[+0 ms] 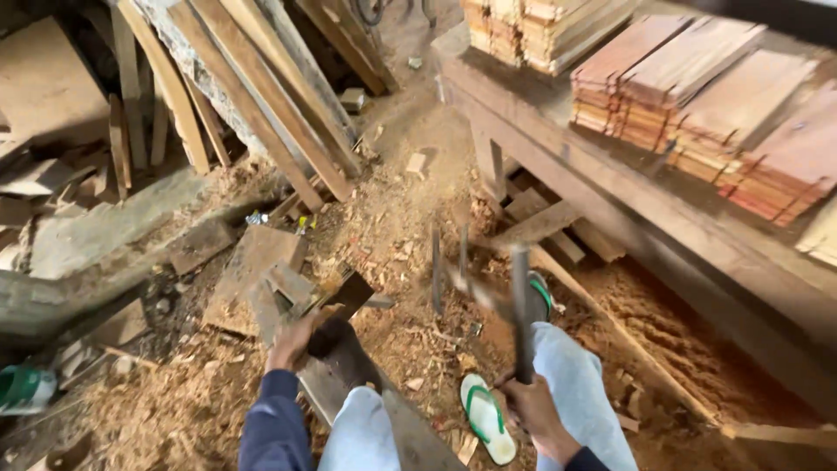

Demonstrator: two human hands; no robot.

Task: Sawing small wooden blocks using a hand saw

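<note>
**Wood block steadied under one hand, long-handled tool gripped in the other**

A dark wood block (344,296) sits tilted on the upper end of a grey plank (349,379) that runs down between the person's knees. The left hand (292,340) lies over the near edge of the block, fingers curled down on it and on the plank end, so it is closed around the wood rather than spread flat.

The right hand (532,406) is wrapped tightly round the lower end of a dark tool handle (520,318), which stands almost upright. The head of the tool is blurred; its shape cannot be told.

Both legs are in light blue trousers (580,384). A white sandal with a green strap (486,419) lies on the floor between the knees, and a second green-strapped sandal (539,296) shows just behind the handle.

The floor (174,401) is thick with sawdust, chips and offcuts. Long planks (261,96) lean together at upper left. To the right runs a heavy wooden worktop (628,209), carrying stacks of thin reddish boards (697,96) and, farther back, paler stacked boards (532,30).
</note>
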